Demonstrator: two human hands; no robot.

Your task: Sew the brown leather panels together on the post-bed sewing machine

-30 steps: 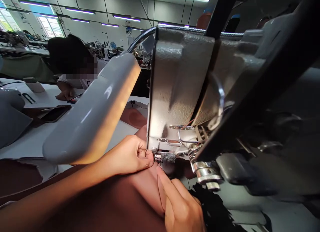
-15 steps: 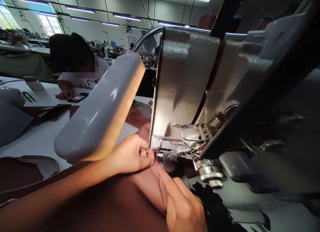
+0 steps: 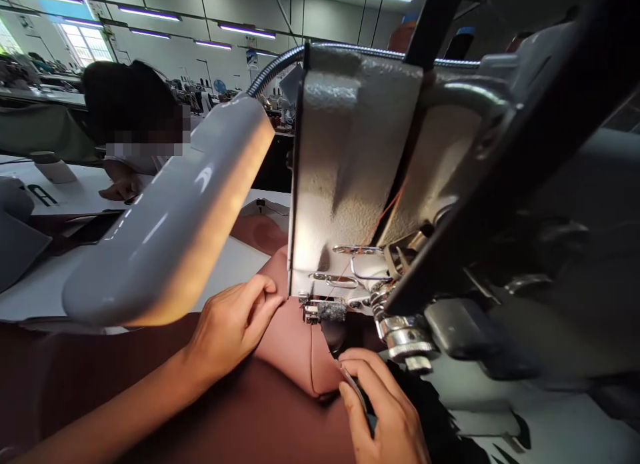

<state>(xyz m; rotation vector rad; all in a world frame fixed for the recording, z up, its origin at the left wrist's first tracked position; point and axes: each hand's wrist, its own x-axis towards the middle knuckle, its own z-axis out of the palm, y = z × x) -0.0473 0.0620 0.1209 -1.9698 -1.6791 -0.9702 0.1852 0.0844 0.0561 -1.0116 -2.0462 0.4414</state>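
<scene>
My left hand (image 3: 240,321) is closed, thumb and index finger together on the left side of a brown leather-like piece (image 3: 290,347). Its fingertips lie just left of the presser foot (image 3: 311,311) of a sewing machine (image 3: 345,164). A stitched seam runs down the piece in front of the foot. My right hand (image 3: 385,407) is curled at the piece's right edge. Between its thumb and fingers shows a thin grey, metal-looking tool (image 3: 354,384), its kind partly hidden. An orange thread (image 3: 367,241) slants down across the machine head.
A lit grey lamp (image 3: 175,224) hangs left of the machine head, above my left forearm. Across the white table (image 3: 240,264) sits another person (image 3: 130,111). Black scraps (image 3: 425,411) lie right of my right hand. Thread spools (image 3: 460,43) stand behind the machine.
My left hand has drawn back left from the presser foot. My right hand has moved right and down, from pointing at the seam to curling around the grey tool. The view has shifted slightly.
</scene>
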